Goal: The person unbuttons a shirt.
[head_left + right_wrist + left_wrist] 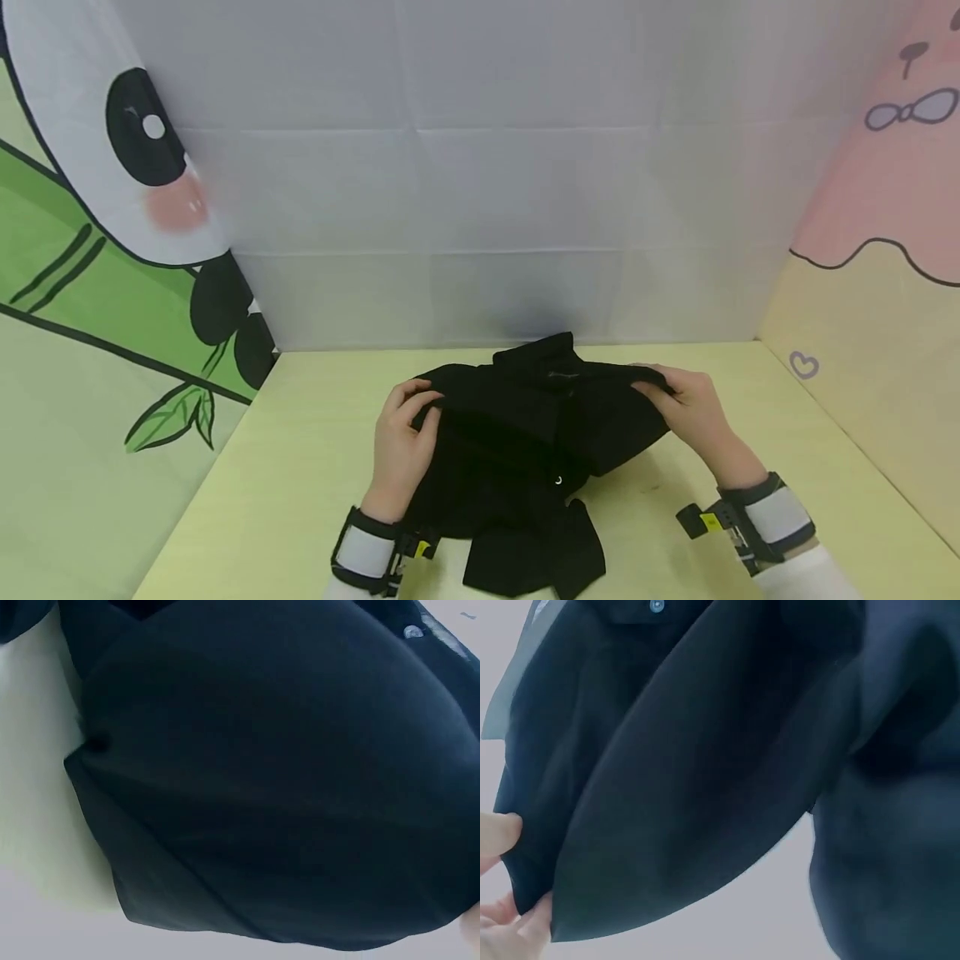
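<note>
A black shirt (pixel 517 450) with a collar (pixel 536 350) is bunched up and partly raised over the table. My left hand (pixel 403 446) pinches its left edge between thumb and fingers. On the other side, my right hand (pixel 693 410) grips the right edge, thumb in front and fingers mostly hidden behind the cloth. The left wrist view has a small button (pixel 656 606) near the top and a curved hem beside the fingertips (pixel 502 834). Another button (pixel 413 631) appears in the right wrist view, where only a sliver of the hand shows. Folds hide the shirt's inside.
The pale yellow table (pixel 300 433) ends at a grey-white back wall (pixel 510 192). Side panels with cartoon prints (pixel 75 250) flank it. Each wrist wears a strapped band (pixel 367 550) with a small camera.
</note>
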Demonstrator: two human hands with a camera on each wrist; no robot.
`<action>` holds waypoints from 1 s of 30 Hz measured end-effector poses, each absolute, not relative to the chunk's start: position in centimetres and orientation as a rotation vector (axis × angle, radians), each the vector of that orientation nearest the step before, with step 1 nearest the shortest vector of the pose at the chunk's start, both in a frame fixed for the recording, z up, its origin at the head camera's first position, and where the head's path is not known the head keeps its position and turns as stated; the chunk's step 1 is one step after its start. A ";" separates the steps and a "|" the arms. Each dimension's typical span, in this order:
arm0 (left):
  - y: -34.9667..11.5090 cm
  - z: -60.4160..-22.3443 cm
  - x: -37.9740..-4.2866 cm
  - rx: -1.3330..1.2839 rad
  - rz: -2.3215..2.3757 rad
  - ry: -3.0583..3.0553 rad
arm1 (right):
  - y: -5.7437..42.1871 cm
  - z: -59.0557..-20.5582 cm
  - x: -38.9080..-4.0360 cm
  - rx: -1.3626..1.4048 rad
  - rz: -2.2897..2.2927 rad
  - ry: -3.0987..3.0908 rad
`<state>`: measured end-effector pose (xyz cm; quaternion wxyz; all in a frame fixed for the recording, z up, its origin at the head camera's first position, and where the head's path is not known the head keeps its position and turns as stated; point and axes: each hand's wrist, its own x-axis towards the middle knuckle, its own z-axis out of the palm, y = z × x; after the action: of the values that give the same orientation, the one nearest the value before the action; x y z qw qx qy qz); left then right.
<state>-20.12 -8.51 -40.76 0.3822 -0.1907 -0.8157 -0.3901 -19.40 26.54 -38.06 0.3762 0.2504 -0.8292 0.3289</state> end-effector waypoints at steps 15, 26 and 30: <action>-10.0 -33.0 -20.0 -0.638 -0.813 -1.897 | 27.8 -32.3 -19.1 0.855 0.846 -1.950; -9.8 -30.5 -18.7 -0.638 -0.835 -1.832 | 28.4 -29.3 -17.3 0.901 0.956 -1.882; -9.7 -30.0 -18.4 -0.619 -0.849 -1.810 | 28.5 -28.4 -16.7 0.942 0.976 -1.857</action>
<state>-18.42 -9.73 -30.00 0.5008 -0.2562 -0.7486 -0.3510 -16.73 28.53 -28.42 0.4087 0.3740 -0.7369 0.3873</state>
